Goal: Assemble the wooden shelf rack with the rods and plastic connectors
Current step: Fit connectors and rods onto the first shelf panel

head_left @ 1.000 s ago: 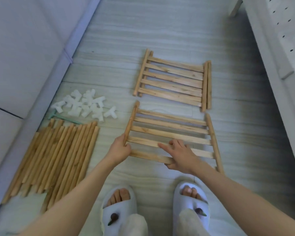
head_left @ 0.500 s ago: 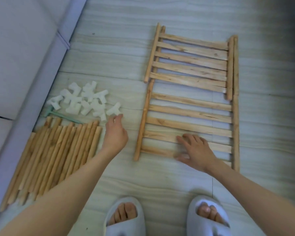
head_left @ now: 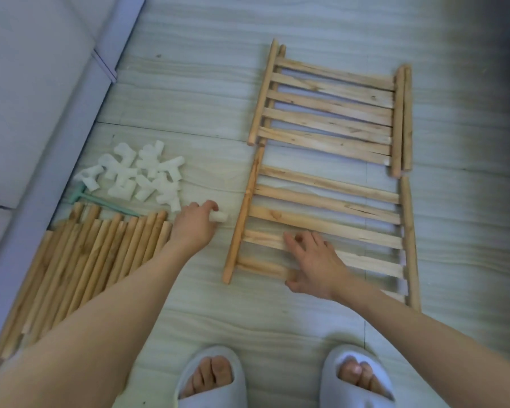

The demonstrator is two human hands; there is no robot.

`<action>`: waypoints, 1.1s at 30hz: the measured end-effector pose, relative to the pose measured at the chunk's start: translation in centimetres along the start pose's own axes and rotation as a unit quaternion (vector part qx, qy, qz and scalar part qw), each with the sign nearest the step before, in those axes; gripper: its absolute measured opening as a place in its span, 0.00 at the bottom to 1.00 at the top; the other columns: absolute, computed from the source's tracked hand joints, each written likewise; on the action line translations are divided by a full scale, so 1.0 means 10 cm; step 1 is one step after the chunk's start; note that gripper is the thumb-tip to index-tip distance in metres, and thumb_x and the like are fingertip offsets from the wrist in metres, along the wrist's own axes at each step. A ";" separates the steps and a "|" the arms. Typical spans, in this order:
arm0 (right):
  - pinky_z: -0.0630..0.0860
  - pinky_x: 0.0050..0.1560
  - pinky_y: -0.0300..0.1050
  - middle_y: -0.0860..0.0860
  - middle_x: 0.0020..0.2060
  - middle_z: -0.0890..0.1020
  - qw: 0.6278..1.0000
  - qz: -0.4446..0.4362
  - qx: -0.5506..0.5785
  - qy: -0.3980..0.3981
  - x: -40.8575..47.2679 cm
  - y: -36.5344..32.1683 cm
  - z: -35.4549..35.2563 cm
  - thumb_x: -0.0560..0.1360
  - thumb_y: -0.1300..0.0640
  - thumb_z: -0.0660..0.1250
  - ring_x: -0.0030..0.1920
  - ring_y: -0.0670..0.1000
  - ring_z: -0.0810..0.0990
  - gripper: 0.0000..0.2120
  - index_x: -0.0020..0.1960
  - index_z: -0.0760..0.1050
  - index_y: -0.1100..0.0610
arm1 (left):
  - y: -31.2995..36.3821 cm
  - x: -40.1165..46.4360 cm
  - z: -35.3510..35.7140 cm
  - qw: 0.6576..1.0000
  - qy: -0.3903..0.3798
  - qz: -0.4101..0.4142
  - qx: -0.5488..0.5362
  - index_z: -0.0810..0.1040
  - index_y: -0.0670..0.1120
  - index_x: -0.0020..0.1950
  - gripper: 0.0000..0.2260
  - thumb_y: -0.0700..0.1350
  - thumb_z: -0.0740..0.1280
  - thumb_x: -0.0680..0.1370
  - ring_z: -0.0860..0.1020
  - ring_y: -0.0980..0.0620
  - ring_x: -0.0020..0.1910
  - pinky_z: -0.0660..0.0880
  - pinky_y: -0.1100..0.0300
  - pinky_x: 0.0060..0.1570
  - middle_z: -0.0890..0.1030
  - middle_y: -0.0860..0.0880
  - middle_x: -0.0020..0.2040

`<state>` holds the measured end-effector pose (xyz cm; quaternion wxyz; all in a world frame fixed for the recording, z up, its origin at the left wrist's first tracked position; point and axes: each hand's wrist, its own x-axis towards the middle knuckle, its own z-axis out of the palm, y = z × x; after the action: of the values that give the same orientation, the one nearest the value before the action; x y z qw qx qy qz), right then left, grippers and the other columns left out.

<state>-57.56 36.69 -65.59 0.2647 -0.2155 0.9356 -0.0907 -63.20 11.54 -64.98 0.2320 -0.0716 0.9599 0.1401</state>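
Two slatted wooden shelf panels lie flat on the floor, the far panel (head_left: pixel 333 107) butting against the near panel (head_left: pixel 330 222). My right hand (head_left: pixel 312 263) rests with spread fingers on the near panel's lower slats. My left hand (head_left: pixel 196 223) grips one white plastic connector (head_left: pixel 220 217) just left of that panel. A heap of white connectors (head_left: pixel 139 176) lies further left. A row of wooden rods (head_left: pixel 80 260) lies side by side at the lower left.
A green plastic tool (head_left: pixel 95 200) lies between the connectors and the rods. A pale sofa (head_left: pixel 42 69) with a lilac base borders the left. My feet in white slippers (head_left: pixel 212 378) stand at the bottom edge on the grey wood-look floor.
My left hand let go of the near panel's left rail, moved to the connectors and picked one up. The right hand stayed on the near panel, which now lies in line with the far one.
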 end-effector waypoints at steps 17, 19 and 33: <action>0.67 0.44 0.24 0.56 0.57 0.75 0.887 0.006 0.425 0.180 -1.02 -0.61 -1.51 0.75 0.55 0.67 0.45 0.44 0.73 0.25 0.70 0.68 0.43 | 0.61 -1.76 -1.62 0.856 0.170 0.147 -0.466 0.74 0.50 0.58 0.14 0.37 0.68 0.75 0.75 0.55 0.37 0.75 0.61 0.41 0.78 0.45 0.42; 0.68 0.38 0.28 0.59 0.59 0.76 0.899 0.006 0.410 0.154 -1.06 -0.61 -1.53 0.76 0.57 0.64 0.40 0.45 0.73 0.24 0.70 0.68 0.44 | 0.67 -1.88 -1.68 0.846 0.166 0.148 -0.484 0.74 0.49 0.58 0.13 0.37 0.68 0.75 0.76 0.56 0.36 0.75 0.66 0.36 0.78 0.46 0.42; 0.73 0.50 0.44 0.53 0.50 0.82 0.978 0.018 0.193 0.072 -0.96 -0.27 -1.61 0.79 0.51 0.60 0.52 0.54 0.79 0.11 0.58 0.77 0.51 | 0.81 -1.76 -1.61 0.829 0.088 0.062 -0.548 0.73 0.48 0.58 0.12 0.36 0.62 0.77 0.77 0.53 0.39 0.75 0.69 0.32 0.80 0.46 0.43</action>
<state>-57.84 39.46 -46.84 0.2346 -0.1364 0.9207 -0.2804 -56.15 15.68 -41.13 0.0602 -0.1393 0.7440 0.6507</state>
